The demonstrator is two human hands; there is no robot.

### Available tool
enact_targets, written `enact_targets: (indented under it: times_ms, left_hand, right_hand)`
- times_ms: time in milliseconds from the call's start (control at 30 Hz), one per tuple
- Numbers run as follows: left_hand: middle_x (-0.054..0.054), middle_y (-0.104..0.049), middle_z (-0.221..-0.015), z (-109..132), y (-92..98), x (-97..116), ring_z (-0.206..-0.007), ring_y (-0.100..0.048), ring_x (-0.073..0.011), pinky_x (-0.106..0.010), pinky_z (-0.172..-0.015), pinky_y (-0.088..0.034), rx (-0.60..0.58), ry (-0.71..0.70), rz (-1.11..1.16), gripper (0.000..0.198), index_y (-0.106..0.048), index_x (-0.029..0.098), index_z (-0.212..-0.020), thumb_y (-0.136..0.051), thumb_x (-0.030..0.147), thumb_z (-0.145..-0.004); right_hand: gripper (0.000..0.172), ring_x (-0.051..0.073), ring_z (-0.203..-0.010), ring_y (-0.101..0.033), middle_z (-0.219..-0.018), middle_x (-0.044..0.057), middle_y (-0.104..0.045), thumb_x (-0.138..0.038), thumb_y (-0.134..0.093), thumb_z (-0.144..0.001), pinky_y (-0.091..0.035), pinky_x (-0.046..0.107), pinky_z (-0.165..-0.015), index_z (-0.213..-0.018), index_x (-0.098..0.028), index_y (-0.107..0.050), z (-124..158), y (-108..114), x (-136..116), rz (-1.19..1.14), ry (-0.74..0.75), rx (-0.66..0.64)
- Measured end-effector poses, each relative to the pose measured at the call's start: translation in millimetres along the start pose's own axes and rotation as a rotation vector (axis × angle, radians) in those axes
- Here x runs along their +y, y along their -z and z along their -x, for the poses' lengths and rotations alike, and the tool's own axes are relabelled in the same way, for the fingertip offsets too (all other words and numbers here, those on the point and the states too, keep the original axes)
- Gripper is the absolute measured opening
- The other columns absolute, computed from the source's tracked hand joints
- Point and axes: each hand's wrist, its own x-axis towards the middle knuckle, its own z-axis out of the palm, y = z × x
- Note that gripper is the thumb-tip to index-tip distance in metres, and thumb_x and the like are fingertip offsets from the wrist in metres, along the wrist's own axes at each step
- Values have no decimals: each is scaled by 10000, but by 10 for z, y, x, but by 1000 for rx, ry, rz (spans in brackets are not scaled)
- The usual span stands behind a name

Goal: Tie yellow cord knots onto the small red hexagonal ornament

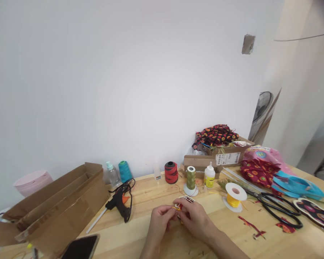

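My left hand and my right hand meet over the wooden table. Between the fingertips of both runs a thin yellow cord, pinched by my left thumb and forefinger. A small red and white piece shows partly behind my right fingers, which bend around it; most of it is hidden. Beyond the hands stand a red thread spool and an olive green thread cone. To the right is a white spool with yellow cord.
A long cardboard box, a black glue gun and a phone lie on the left. Scissors, fabric scraps, blue fabric and a glue bottle are on the right. A cloth-filled box stands behind.
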Motion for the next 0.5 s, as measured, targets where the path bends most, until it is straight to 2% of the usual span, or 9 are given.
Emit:
enact_targets:
  times_ms: [200,367,500]
  left_hand:
    - [30,-515,-397,-12,-14,-57,-342,-329,-53,-172,-333,-204,55,-52,-72,188,-662,124,-529,-570,285,-558]
    - [29,-524,-392,-32,-5,-93,-360,-342,-59,-169,-344,-204,81,-81,-68,189,-681,129,-615,-575,276,-565]
    - [8,-570,-428,-15,-6,-73,-385,-402,-78,-174,-356,-269,108,-61,-45,201,-680,122,-637,-590,280,-551]
  right_hand:
    - [150,98,-474,-440,-479,-49,-488,-199,-421,-709,-286,173,-457,-763,-234,-557,-5,-1,18,59,-70,36]
    - [132,87,-462,-423,-474,-52,-485,-221,-431,-712,-285,169,-454,-710,-220,-562,-10,-10,35,12,-89,50]
    - [133,82,-434,-397,-446,-53,-458,-226,-434,-712,-287,172,-441,-676,-200,-560,-17,-40,58,-56,-96,51]
